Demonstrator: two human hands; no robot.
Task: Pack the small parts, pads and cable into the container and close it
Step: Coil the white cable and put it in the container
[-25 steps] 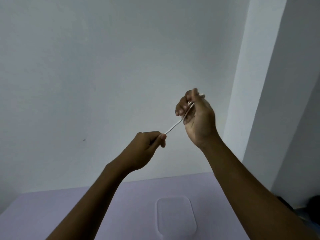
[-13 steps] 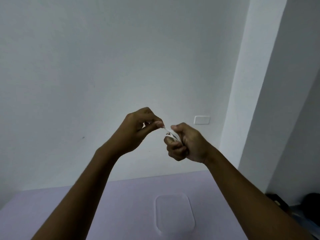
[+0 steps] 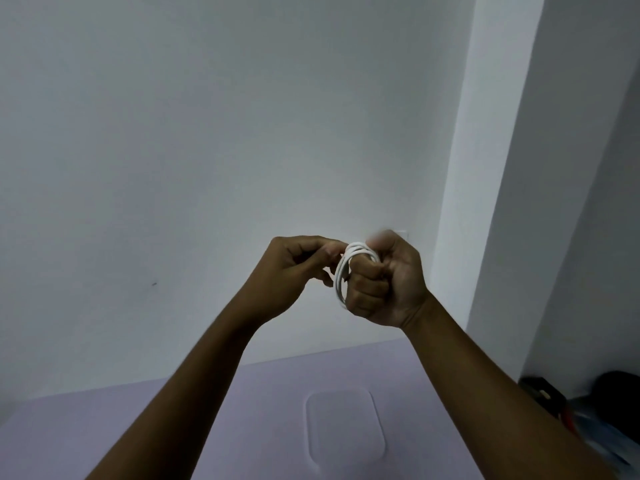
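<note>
- Both hands are raised in front of a plain white wall (image 3: 207,150), well above the lilac table (image 3: 104,434).
- The right hand (image 3: 388,282) is curled into a fist, fingers pressed together, with the white cable (image 3: 341,275) looped in several turns around those fingers.
- The cable coil stands roughly upright on the knuckle side of the right hand, at about 9 o'clock from the fist; its loops run from just under the thumb down to the lower knuckles.
- The left hand (image 3: 298,268) sits just beside the coil at its 9 o'clock, fingers bent inward, thumb and forefinger pinched at the top of the loops. Whether a cable end is between them cannot be told; the tips are blurred.
- The two hands nearly touch, with the coil between them.
- On the table at 6 o'clock from the hands lies a translucent, rounded-rectangle container lid (image 3: 344,427), flat and apart from both forearms.
- At 4 o'clock, past the table's right edge, dark objects (image 3: 588,400) sit low against the wall; they are too blurred to name.
</note>
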